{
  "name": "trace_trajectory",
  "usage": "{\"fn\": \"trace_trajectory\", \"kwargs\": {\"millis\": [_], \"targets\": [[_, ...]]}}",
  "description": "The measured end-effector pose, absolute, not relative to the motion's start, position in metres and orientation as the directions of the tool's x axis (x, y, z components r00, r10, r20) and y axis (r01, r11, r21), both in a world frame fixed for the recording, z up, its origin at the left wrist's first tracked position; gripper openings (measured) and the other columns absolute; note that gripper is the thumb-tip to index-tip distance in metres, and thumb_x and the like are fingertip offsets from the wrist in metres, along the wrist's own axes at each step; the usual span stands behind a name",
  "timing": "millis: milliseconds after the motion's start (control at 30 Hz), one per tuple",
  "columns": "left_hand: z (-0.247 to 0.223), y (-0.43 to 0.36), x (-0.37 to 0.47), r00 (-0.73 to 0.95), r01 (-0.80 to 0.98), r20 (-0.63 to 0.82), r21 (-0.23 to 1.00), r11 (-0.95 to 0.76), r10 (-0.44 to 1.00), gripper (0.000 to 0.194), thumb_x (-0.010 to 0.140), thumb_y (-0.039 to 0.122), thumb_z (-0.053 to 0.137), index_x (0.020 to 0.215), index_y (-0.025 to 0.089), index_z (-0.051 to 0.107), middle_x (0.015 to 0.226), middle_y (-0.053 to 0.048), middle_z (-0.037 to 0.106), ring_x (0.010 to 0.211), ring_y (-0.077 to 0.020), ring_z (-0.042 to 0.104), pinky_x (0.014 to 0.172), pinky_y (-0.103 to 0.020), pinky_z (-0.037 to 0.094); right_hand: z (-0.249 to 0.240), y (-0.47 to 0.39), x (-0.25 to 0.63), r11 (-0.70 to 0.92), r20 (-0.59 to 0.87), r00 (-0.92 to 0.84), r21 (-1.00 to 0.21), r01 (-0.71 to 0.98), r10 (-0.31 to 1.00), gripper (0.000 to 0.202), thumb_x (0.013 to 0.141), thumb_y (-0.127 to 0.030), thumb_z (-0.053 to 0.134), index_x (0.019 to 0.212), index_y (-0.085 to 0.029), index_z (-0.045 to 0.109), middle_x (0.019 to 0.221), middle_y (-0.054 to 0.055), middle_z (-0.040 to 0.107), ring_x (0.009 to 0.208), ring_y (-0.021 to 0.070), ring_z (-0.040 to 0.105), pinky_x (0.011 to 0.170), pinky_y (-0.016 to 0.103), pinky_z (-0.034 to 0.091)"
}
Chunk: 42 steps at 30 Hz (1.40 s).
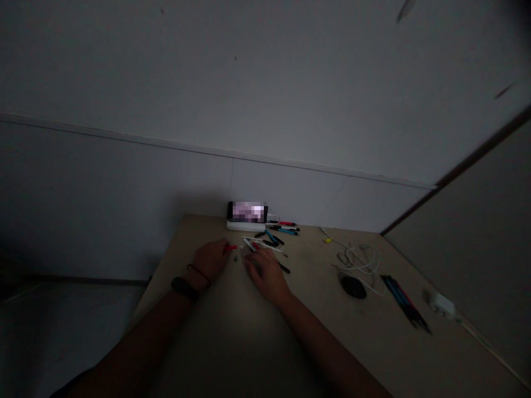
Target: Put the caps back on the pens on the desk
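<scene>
My left hand point(211, 260), with dark bands at its wrist, is closed on a short red pen part point(231, 247) that sticks out to the right from the fingertips. Beside it, my right hand point(267, 272) rests low over the table with curled fingers. White pen parts point(265, 244) and a bit of red lie at its fingertips; what it grips, if anything, is too dark to make out. Between the hands a tiny piece point(236, 258) lies on the tabletop. Blue and black pen parts point(271, 236) are scattered just beyond the right hand.
A lit phone point(248, 212) leans at the back on a white block point(245, 226). Several pens point(284, 228) lie to its right. Further right are a coiled white cable point(360, 260), a black mouse point(353, 286), a row of pens point(404, 304) and a white plug point(442, 304). Walls border the table point(307, 309).
</scene>
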State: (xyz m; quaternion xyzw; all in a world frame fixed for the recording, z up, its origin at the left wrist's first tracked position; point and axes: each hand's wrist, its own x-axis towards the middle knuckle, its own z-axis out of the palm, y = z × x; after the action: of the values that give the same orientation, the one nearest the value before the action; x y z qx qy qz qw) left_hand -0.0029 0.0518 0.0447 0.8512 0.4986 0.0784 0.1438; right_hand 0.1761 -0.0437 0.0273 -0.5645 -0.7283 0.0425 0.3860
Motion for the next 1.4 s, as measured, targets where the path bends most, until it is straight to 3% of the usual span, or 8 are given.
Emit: {"fn": "trace_trajectory", "kwargs": {"millis": [100,200,400,667,967,1133,1267,1400], "targets": [[0.045,0.05,-0.004,0.489,0.831,-0.012,0.31,-0.462,0.872,0.023,0.101,0.03,0.045,0.109,0.019,0.064,0.105,-0.011,0.074,0.097,-0.0248,0.069,0.079,-0.032,0.047,0.027,-0.044,0.176,0.366,0.517,-0.065,-0.508,0.78,0.854,0.02,0.096,-0.024,0.054,0.1,-0.021,0.073,0.098,0.01,0.07,0.109,0.0269,0.06,0.101,0.047,0.047],[0.042,0.051,-0.006,0.491,0.799,0.039,0.378,-0.468,0.87,0.023,0.101,0.031,0.046,0.11,0.019,0.063,0.105,-0.01,0.074,0.099,-0.0242,0.069,0.081,-0.031,0.047,0.028,-0.044,0.175,0.365,0.522,-0.036,-0.544,0.756,0.852,0.02,0.096,-0.026,0.054,0.1,-0.022,0.074,0.097,0.01,0.071,0.107,0.0262,0.062,0.099,0.045,0.048],[0.041,0.039,-0.004,0.573,0.579,0.198,0.589,-0.564,0.795,0.025,0.101,0.036,0.048,0.108,0.02,0.065,0.1,-0.007,0.075,0.092,-0.0221,0.07,0.082,-0.03,0.049,0.024,-0.043,0.166,0.247,0.439,0.196,-0.762,0.599,0.877,0.022,0.092,-0.037,0.061,0.098,-0.019,0.072,0.083,0.006,0.071,0.073,0.0194,0.064,0.069,0.031,0.053],[0.043,0.022,0.0,0.604,0.504,0.24,0.623,-0.598,0.76,0.02,0.099,0.032,0.049,0.102,0.02,0.065,0.098,-0.005,0.075,0.089,-0.0198,0.07,0.08,-0.028,0.05,0.026,-0.044,0.164,0.104,0.171,0.255,-0.961,0.256,0.952,0.043,0.086,-0.06,0.063,0.078,-0.018,0.069,0.061,0.002,0.067,0.05,0.0145,0.058,0.048,0.024,0.045],[0.041,0.021,-0.001,0.674,0.473,0.229,0.596,-0.649,0.702,0.022,0.099,0.033,0.048,0.106,0.022,0.066,0.099,-0.005,0.075,0.09,-0.02,0.07,0.083,-0.029,0.05,0.027,-0.047,0.161,0.123,0.169,0.211,-0.969,0.215,0.963,0.048,0.087,-0.065,0.059,0.072,-0.02,0.062,0.057,0.001,0.064,0.046,0.0137,0.056,0.045,0.024,0.045],[0.044,0.018,-0.001,0.623,0.486,0.232,0.633,-0.602,0.747,0.025,0.099,0.035,0.047,0.11,0.022,0.064,0.101,-0.006,0.075,0.09,-0.0203,0.07,0.082,-0.029,0.05,0.027,-0.046,0.166,0.119,0.193,0.312,-0.963,0.24,0.93,0.04,0.088,-0.058,0.061,0.084,-0.02,0.068,0.064,0.003,0.069,0.055,0.0178,0.064,0.05,0.027,0.052],[0.05,0.015,-0.002,0.622,0.468,0.243,0.647,-0.602,0.744,0.03,0.099,0.042,0.045,0.11,0.021,0.064,0.099,-0.006,0.074,0.087,-0.0204,0.068,0.078,-0.03,0.049,0.036,-0.049,0.17,0.194,0.305,0.354,-0.929,0.315,0.884,0.033,0.09,-0.05,0.061,0.093,-0.02,0.073,0.084,0.008,0.074,0.067,0.0198,0.069,0.06,0.03,0.056],[0.051,0.016,-0.001,0.67,0.454,0.227,0.629,-0.632,0.707,0.035,0.102,0.044,0.04,0.1,0.021,0.066,0.096,-0.007,0.074,0.087,-0.0206,0.068,0.079,-0.03,0.049,0.044,-0.057,0.165,0.296,0.439,0.262,-0.846,0.444,0.859,0.027,0.094,-0.043,0.058,0.095,-0.021,0.074,0.094,0.01,0.073,0.076,0.02,0.069,0.063,0.03,0.056]]}}
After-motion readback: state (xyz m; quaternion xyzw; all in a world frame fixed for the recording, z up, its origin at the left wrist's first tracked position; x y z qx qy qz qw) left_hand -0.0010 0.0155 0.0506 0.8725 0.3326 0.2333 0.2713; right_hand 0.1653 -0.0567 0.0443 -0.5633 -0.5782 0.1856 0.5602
